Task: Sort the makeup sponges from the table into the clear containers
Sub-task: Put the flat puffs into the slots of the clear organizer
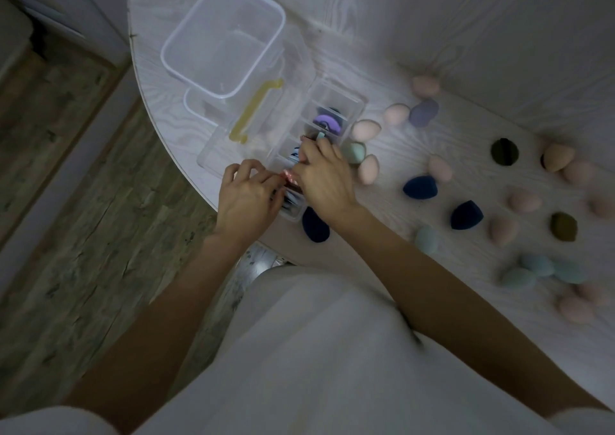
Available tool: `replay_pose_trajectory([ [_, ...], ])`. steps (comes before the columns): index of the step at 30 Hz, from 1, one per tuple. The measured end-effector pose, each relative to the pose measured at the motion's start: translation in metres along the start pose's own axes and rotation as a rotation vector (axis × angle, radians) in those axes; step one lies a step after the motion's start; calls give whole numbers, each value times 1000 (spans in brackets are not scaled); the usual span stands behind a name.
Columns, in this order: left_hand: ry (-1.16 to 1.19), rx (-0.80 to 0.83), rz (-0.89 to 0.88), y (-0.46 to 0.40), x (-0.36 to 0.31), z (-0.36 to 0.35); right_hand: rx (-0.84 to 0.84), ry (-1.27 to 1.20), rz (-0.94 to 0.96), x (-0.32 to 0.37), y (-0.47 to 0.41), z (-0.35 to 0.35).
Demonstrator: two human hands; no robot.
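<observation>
- Clear plastic divided organiser [336, 102] sits at the table [499, 52] edge; both hands work over its near compartments.
- Left hand [246, 198] and right hand [324, 178] have curled fingers; what they pinch I cannot tell.
- Best: steady the organiser, press one sponge fully into its compartment.
- Loose sponges: three navy [466, 215], two olive [563, 226], roughly a dozen pink [366, 130], about five green-blue [519, 276], one purple [423, 112].

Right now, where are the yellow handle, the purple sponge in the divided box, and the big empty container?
yellow handle [255, 110]: head view, mid-bar.
purple sponge [325, 121]: head view, top face.
big empty container [186, 25]: head view, left rim.
</observation>
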State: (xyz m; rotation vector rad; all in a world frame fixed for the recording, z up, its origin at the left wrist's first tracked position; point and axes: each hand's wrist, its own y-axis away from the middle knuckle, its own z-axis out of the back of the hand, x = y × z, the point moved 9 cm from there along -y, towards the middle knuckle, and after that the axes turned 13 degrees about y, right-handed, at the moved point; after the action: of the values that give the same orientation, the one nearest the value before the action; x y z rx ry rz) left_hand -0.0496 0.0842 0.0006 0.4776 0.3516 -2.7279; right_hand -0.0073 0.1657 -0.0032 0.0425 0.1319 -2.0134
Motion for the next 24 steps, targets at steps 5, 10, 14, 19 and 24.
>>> replay_pose_trajectory([
  [5,-2,32,29,-2,0,-3,-35,-15,-16,-1,-2,-2],
  [10,-34,26,19,-3,-1,-4,-81,33,85,7,1,-3],
  [14,-37,34,19,-3,-3,-4,-84,119,122,9,1,-6],
  [19,-1,17,19,-1,-2,-3,-326,-42,52,-2,22,14],
  [24,11,47,41,-2,-1,-5,-236,-10,48,-6,15,7],
])
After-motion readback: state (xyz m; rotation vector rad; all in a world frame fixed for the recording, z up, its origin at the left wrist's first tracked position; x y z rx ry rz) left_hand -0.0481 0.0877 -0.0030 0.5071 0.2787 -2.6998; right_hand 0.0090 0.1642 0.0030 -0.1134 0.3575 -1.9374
